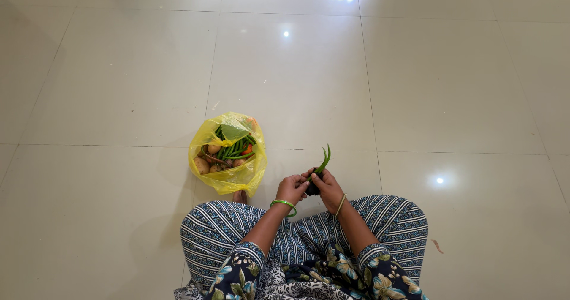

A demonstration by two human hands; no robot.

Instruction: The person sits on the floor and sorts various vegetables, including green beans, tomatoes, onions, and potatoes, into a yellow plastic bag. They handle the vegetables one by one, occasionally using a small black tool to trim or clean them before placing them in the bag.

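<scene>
Left hand [291,188]: closed on the beans' [322,159] lower end.
Right hand [328,188]: gripped them too, touching the left.
Beans: upright, tips away from her.
Bag [228,154]: on floor, left, nearer left hand.

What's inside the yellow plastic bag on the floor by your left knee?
The yellow plastic bag lies open: long green beans on top, pale round potatoes along the near side, and something orange-red. Whatever sits beneath these is covered.
</scene>
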